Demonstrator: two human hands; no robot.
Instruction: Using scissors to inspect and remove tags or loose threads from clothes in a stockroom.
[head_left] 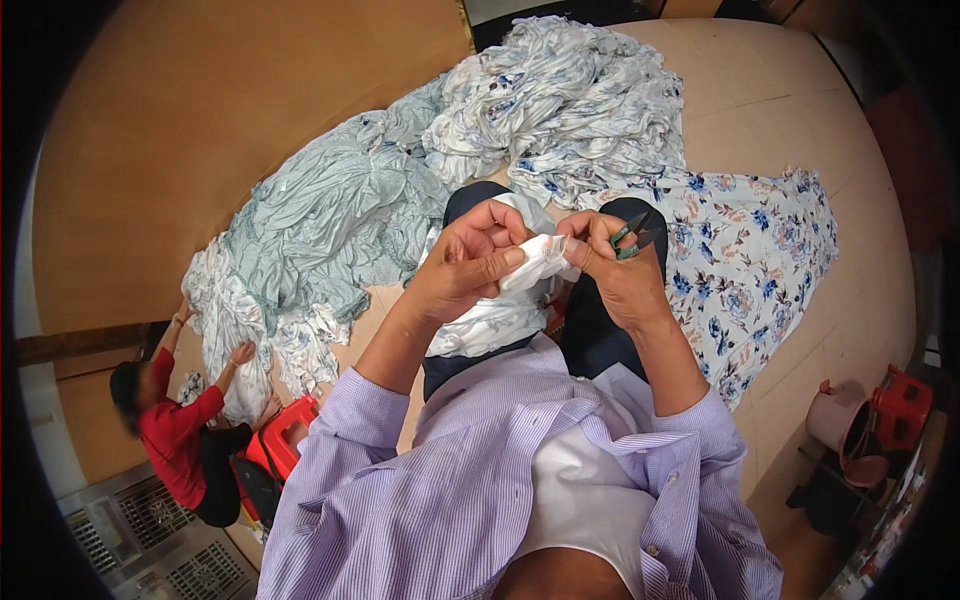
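My left hand [458, 262] pinches a bunched piece of white fabric [540, 262] between thumb and fingers, above my lap. The other side of this fabric is gripped by my right hand [630, 285], thumb against fingers. Small scissors [636, 236] with green handles are tucked in that same hand, dark blades pointing up and away from the fabric. More of the white fabric drapes over my left thigh. Beyond my right knee, a white cloth with blue and peach flowers [745, 255] lies spread on the floor.
A large heap of floral fabric [570, 100] lies ahead, joining a grey-green heap [335, 205] at the left. A person in red [185, 435] sits at the far left, hands at the fabric, near a red plastic stool [285, 437]. A pink bucket [838, 415] stands at the right.
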